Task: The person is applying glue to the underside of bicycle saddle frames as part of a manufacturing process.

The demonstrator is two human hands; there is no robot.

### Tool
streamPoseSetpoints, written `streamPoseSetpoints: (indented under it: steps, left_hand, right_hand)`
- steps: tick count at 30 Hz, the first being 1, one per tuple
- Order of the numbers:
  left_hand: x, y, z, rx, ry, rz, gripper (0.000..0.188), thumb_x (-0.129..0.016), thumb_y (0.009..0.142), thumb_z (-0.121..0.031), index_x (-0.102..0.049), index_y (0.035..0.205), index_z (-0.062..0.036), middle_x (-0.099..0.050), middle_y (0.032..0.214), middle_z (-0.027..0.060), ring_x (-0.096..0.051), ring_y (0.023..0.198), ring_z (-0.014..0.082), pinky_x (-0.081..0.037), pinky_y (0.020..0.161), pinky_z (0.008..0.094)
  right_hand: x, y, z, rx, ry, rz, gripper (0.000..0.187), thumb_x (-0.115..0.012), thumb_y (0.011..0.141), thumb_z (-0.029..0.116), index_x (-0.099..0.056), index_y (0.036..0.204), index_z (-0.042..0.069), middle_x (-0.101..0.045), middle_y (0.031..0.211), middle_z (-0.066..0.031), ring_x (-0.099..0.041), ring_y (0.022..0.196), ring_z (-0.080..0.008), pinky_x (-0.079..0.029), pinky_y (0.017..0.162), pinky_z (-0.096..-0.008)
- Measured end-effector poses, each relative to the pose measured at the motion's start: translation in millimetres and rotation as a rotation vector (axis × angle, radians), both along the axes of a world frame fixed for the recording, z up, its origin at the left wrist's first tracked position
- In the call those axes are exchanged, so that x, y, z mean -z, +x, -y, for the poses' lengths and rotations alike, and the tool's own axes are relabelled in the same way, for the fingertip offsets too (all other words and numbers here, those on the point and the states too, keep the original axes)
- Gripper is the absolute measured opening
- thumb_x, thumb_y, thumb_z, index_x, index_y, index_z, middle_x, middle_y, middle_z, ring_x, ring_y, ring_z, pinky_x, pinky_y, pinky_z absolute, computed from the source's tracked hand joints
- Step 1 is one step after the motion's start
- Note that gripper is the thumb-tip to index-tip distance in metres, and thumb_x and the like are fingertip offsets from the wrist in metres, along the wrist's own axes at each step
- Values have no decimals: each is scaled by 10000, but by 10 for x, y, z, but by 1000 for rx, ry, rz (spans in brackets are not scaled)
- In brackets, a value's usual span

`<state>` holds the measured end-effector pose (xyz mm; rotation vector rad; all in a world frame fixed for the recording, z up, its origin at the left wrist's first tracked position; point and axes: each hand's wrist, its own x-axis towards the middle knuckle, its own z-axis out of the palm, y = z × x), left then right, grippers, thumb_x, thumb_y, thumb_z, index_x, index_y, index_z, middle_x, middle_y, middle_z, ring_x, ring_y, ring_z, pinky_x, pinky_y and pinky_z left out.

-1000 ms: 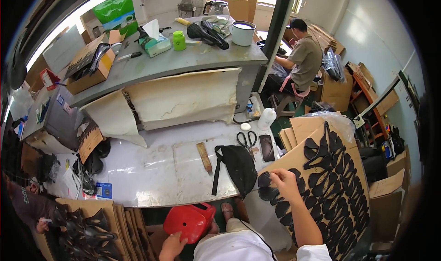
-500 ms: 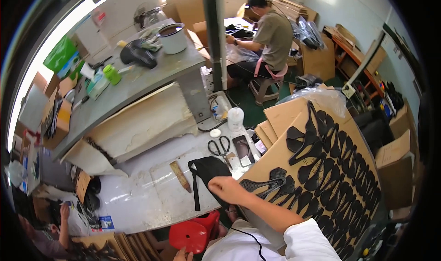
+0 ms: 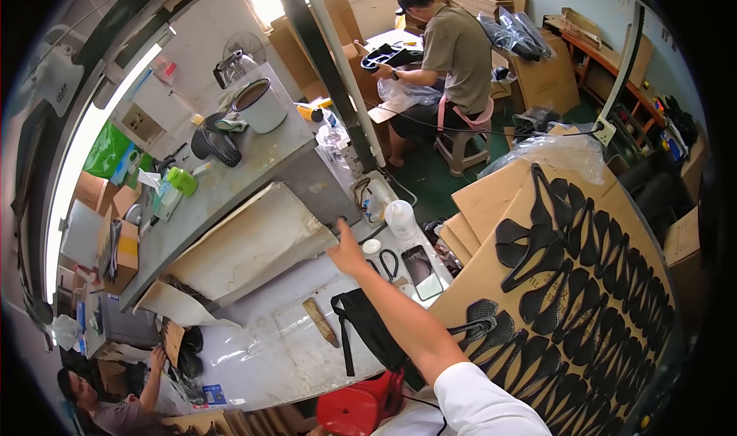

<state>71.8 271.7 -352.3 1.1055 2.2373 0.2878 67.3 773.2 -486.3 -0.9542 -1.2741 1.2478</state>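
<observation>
Already, black parts [image 3: 577,290] lie rowed on cardboard [image 3: 457,305]; what's left is unclear. Our right hand [image 3: 350,255] points at the grey desk [image 3: 272,150]; its grip we cannot tell.

There are 2 co-workers [image 3: 461,64], 1 phone [image 3: 417,263] and 1 pair of scissors [image 3: 395,270].

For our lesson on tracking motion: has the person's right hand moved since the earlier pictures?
Yes: the right hand has moved forward, from over the black cloth toward the lower corner of the grey cabinet.
</observation>
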Motion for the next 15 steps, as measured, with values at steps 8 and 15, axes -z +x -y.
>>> streamPoseSetpoints:
  steps: [8, 15]
  left_hand:
    - [303, 26, 138, -16, -154, 39, 408, -612, 951, -259, -610, 1248, 21, -665, 1134, 273, -630, 1080, 427, -504, 930, 461]
    - [568, -23, 64, 79, -109, 12, 402, -605, 954, -289, -603, 1270, -40, -668, 1086, 278, -642, 1015, 443, -521, 870, 486]
  right_hand:
    - [-266, 122, 766, -634, 231, 334, 186, -642, 871, 217, -674, 957, 55, -710, 802, -149, -687, 754, -339, -533, 688, -440]
    - [-482, 646, 1265, -844, 210, 433, 187, -603, 902, 216, -673, 967, 55, -712, 806, -144, -694, 773, -337, -539, 695, -421]
